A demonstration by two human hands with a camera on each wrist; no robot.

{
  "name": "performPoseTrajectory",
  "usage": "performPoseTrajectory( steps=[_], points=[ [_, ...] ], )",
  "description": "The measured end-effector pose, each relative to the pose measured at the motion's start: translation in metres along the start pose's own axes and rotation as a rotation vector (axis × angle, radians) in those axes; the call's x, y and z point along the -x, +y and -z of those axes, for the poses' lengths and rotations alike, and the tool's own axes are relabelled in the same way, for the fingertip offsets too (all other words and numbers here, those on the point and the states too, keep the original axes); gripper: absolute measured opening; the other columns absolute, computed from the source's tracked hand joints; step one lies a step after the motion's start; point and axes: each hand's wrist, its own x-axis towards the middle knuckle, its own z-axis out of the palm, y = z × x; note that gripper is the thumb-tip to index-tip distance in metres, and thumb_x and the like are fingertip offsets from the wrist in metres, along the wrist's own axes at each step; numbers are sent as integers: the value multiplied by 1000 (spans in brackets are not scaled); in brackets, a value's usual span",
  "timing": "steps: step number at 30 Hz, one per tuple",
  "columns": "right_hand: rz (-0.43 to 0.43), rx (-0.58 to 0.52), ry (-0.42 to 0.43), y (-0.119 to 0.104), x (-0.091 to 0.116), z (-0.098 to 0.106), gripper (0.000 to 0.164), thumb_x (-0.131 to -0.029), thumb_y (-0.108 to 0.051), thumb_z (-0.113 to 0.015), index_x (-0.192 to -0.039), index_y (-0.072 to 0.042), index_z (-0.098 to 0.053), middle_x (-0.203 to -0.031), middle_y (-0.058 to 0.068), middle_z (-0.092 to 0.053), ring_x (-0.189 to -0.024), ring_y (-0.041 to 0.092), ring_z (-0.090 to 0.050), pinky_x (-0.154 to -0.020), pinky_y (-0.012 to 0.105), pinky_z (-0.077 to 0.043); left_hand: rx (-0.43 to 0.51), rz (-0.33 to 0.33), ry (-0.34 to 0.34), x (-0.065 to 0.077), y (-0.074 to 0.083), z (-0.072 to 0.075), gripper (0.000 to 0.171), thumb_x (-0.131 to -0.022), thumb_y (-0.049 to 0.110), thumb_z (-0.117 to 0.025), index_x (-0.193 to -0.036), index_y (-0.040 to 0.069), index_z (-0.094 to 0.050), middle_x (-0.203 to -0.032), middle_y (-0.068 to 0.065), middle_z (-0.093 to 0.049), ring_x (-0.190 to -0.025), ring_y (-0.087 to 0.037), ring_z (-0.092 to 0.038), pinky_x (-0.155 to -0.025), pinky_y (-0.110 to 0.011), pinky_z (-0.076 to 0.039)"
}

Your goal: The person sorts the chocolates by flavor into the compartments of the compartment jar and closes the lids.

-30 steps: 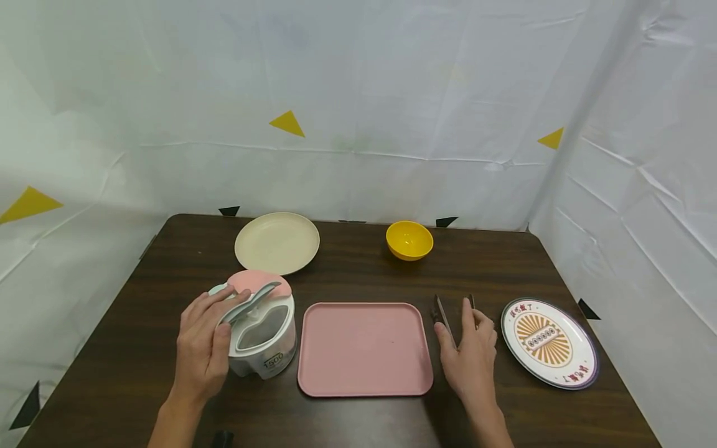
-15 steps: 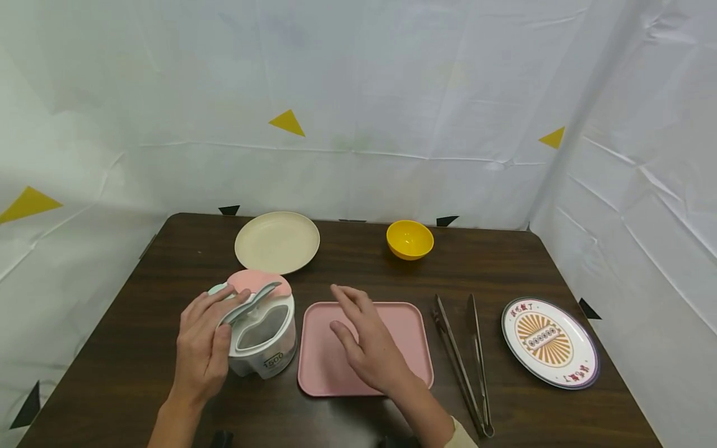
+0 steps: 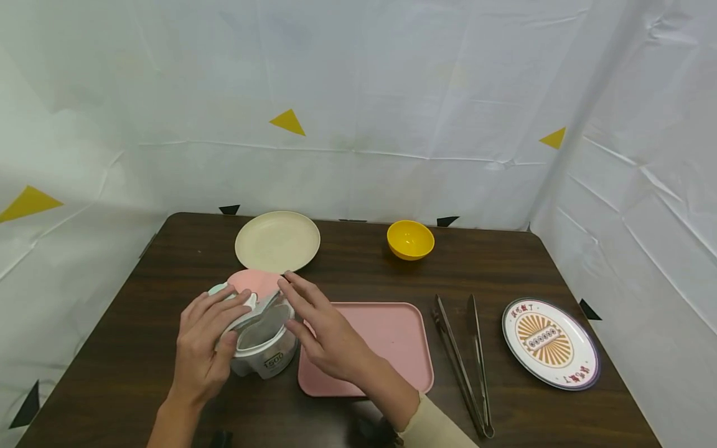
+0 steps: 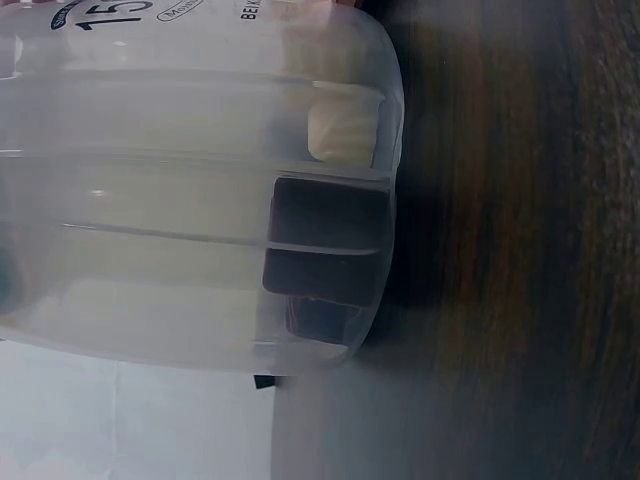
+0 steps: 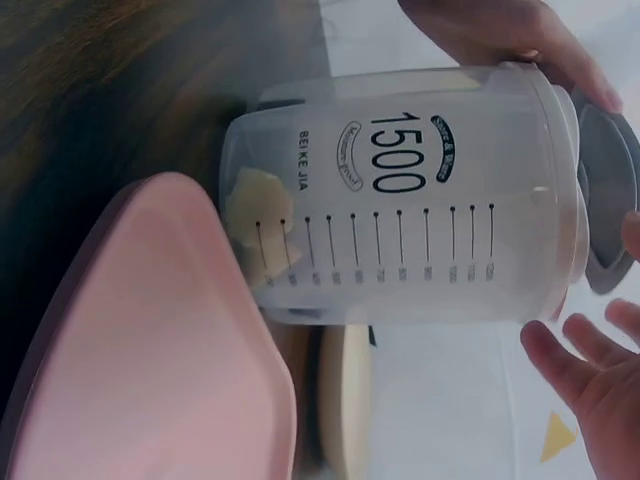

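A translucent storage container (image 3: 271,359) marked 1500 stands upright left of the tray. Part of its lid is pink (image 3: 254,282), and a grey flap (image 5: 603,190) on the lid is raised. My left hand (image 3: 203,345) grips the container's top from the left, fingers over the lid and thumb at its near side. My right hand (image 3: 330,336) is at the container's right, fingers extended beside the raised flap; whether they touch it I cannot tell. Through the wall show a pale piece (image 4: 342,130) and dark blocks (image 4: 325,240) at the bottom.
A pink tray (image 3: 386,348) lies beside the container, partly under my right forearm. Metal tongs (image 3: 460,367) rest to its right, then a printed white plate (image 3: 550,343). Behind are a cream plate (image 3: 277,241) and a yellow bowl (image 3: 410,240).
My right hand has left the tongs, which lie on the table, and moved left across the tray to the container's lid. My left hand has stayed at the container.
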Motion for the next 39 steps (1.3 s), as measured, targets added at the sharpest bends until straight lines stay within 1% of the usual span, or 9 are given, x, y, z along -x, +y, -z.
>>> performPoseTrajectory(
  steps=[5,8,11,13,17,22,28,35,39],
  points=[
    [19,7,-12,-2,-2,-4,55,-101,-16,-54,-153,-15,-36,-158,0,-29,-141,13,-32,-104,30,-39,-1,1,-11,2,-1,0,48,-100,43,-44,-101,6,-74,-116,-14,-70,-119,-35,-56,-109,-51,-24],
    [19,-11,-11,-2,-1,-4,48,-101,-19,-54,-148,-14,-45,-154,1,-37,-140,12,-34,-104,29,-39,5,6,-19,3,-1,1,51,-101,46,-41,-102,7,-74,-117,-14,-69,-120,-35,-56,-109,-52,-23],
    [29,-30,-3,-3,-1,-5,41,-100,-20,-55,-140,-12,-55,-149,-1,-44,-137,10,-39,-104,27,-39,16,13,-17,4,-2,1,52,-102,44,-38,-101,7,-74,-117,-15,-69,-120,-36,-55,-109,-54,-22],
    [43,-21,9,-3,-1,-6,37,-100,-21,-56,-136,-12,-60,-146,0,-47,-135,10,-41,-103,26,-39,24,19,-12,4,-2,1,49,-102,40,-39,-100,6,-74,-116,-15,-69,-120,-36,-55,-109,-54,-22],
    [62,7,50,-2,-1,-8,34,-98,-19,-60,-130,-10,-65,-140,1,-53,-133,10,-44,-104,24,-37,32,46,-9,4,-1,0,36,-98,31,-49,-99,6,-74,-115,-15,-70,-120,-35,-56,-109,-54,-23],
    [84,74,74,-2,-1,-9,34,-95,-18,-65,-127,-9,-67,-138,2,-56,-133,12,-45,-104,23,-38,38,68,-8,3,0,-1,26,-91,23,-56,-97,6,-74,-114,-14,-70,-119,-35,-57,-109,-53,-23],
    [122,200,88,-1,0,-9,33,-92,-18,-69,-124,-11,-69,-136,2,-58,-134,15,-46,-104,24,-38,44,60,-4,2,0,-1,25,-87,22,-58,-96,6,-74,-113,-15,-71,-118,-36,-57,-109,-53,-23],
    [128,272,93,-1,0,-10,33,-89,-20,-72,-121,-13,-71,-136,0,-59,-134,14,-46,-107,28,-35,45,66,-17,3,0,-1,24,-83,21,-59,-96,6,-74,-114,-15,-70,-118,-35,-57,-109,-53,-23],
    [128,323,93,-3,1,-11,33,-88,-23,-74,-120,-15,-72,-134,-1,-60,-133,13,-47,-106,30,-37,42,67,-24,4,-1,0,25,-82,20,-59,-96,6,-74,-114,-14,-70,-118,-35,-57,-109,-52,-23]
  ],
)
